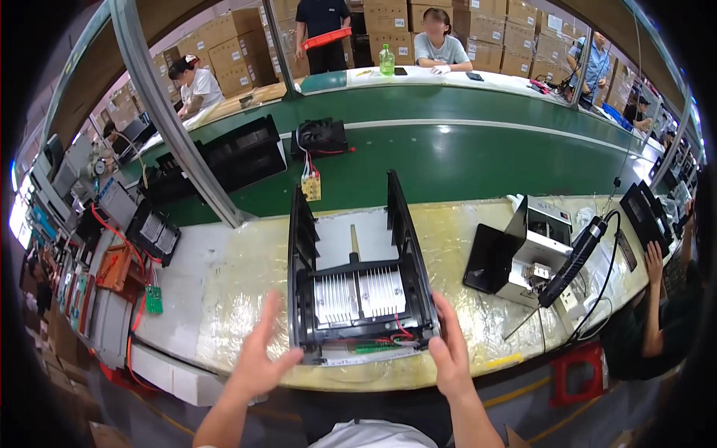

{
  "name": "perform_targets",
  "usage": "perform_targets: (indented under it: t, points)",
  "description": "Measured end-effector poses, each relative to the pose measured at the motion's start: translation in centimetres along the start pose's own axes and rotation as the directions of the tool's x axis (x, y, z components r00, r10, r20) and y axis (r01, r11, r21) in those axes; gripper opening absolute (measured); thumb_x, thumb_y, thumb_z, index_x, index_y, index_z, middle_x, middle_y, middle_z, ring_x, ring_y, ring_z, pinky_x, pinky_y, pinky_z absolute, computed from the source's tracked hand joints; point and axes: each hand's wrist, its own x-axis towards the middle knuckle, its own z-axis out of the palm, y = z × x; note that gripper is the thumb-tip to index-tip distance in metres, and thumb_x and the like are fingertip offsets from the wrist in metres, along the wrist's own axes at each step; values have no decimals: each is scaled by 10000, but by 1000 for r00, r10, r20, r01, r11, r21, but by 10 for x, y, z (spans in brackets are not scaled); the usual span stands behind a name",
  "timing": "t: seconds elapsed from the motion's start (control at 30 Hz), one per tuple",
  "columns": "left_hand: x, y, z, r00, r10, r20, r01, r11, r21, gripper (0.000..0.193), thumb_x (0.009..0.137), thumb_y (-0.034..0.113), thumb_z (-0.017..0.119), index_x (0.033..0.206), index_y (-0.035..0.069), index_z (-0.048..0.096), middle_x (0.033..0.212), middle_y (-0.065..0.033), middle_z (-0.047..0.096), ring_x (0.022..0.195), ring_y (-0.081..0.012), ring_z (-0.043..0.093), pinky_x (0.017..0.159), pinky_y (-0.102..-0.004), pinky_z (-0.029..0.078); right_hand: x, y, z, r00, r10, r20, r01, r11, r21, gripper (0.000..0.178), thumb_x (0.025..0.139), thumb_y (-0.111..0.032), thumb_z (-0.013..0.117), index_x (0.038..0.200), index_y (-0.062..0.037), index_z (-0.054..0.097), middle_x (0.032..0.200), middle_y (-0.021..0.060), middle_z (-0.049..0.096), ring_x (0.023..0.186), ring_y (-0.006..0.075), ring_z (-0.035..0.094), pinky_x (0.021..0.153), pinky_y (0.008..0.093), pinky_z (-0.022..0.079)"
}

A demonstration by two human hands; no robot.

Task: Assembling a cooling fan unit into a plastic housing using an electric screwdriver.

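Note:
A black plastic housing [413, 265] lies before me on the bench, its two long side walls pointing away from me. Two silver finned heat sinks [382, 293] sit inside its near half. Red wires and a narrow green circuit board [376, 348] show along its near end. Just off the near left corner is my left hand [259, 362], open, with thumb and fingers spread. My right hand [452, 352] is at the near right corner, its fingers stretched along the outer wall and seemingly touching it, the thumb apart.
A metal fixture [529, 261] and a black corded power screwdriver [575, 261] stand to the right. Left are a black unit with fins [154, 231] and a small green board [153, 299]. Beyond runs a green conveyor [448, 153] carrying a black fan unit [322, 137]. A co-worker's hand [654, 261] is far right.

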Motion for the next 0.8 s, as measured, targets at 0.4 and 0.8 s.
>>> perform_targets:
  t: [0.4, 0.8]
  points:
    - [246, -67, 115, 931, 349, -106, -359, 928, -102, 616, 990, 196, 605, 1518, 2, 354, 1450, -220, 518, 1340, -257, 517, 1048, -342, 450, 141, 36, -52, 849, -294, -440, -6, 826, -564, 552, 1067, -253, 434, 1553, -54, 264, 1597, 149, 288, 1462, 284, 289, 1199, 386, 200]
    - [229, -104, 161, 954, 271, -131, -288, 949, -132, 204, 926, 23, 527, 1060, -22, 674, 776, -60, 655, 688, -103, 566, 643, -258, 476, 169, 125, 1, 993, -11, -119, -20, 967, -252, 196, 951, -106, 586, 1099, -18, 680, 799, 79, 706, 671, 187, 652, 660, 318, 521]
